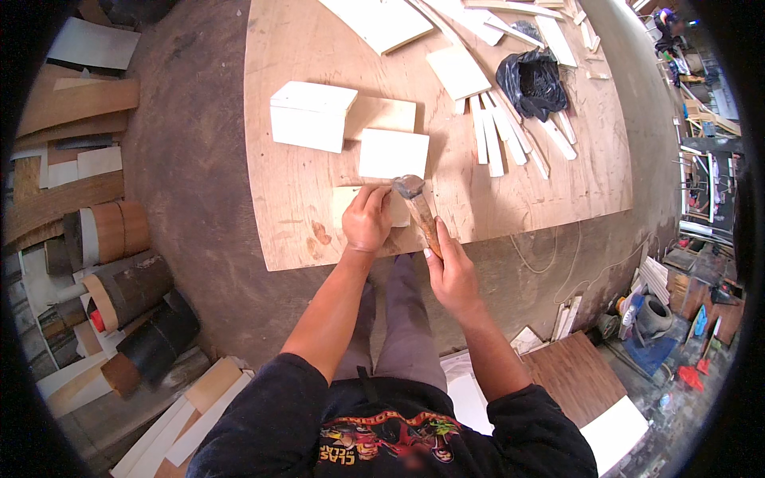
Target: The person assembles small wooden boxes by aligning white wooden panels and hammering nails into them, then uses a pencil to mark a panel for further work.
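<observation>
My right hand (453, 271) is wrapped round the wooden handle of a hammer (424, 219). The hammer's dark metal head is just right of my left fingertips, over the near part of the table. My left hand (368, 219) is closed in a pinch on a small pale wooden board (343, 197) lying near the table's front edge. Whatever sits between those fingertips is too small or hidden to make out. Just beyond lies a white board (394, 153). A white-faced block of joined boards (309, 119) stands behind and to the left.
The plywood tabletop (295, 191) carries several white strips (492, 139), loose boards (458, 72) and a black plastic bag (532, 84) at the far right. Wood offcuts and rolls (131, 291) are piled on the left. A cord (550, 267) trails on the floor.
</observation>
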The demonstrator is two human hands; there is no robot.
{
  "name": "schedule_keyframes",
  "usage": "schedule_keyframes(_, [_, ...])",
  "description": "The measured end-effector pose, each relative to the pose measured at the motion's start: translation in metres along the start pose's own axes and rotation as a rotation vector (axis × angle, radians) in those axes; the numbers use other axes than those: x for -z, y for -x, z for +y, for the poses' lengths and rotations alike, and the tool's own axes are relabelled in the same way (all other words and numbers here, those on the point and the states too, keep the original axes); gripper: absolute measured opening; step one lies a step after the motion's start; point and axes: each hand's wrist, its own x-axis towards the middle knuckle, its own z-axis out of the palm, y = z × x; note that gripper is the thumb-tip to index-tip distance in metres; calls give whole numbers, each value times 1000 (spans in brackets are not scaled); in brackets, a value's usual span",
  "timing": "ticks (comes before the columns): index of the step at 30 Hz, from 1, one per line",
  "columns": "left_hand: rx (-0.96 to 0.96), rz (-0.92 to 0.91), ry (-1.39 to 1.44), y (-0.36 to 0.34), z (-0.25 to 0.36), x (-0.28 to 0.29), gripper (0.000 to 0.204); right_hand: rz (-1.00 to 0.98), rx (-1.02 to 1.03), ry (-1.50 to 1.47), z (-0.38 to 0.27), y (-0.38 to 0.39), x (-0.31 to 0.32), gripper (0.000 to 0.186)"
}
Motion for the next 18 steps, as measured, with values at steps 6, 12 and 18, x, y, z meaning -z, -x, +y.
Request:
schedule_keyframes(6, [18,3,-19,2,-1,-2,15,85,71,18,-5,6,-5,60])
schedule_keyframes(12, [-29,44,-14,1,-3,-4,16,105,122,76,-3,9,-9,61])
schedule_keyframes(18, [-8,35,-10,3,-5,-6,21,-58,-15,165,-10,8,-9,61])
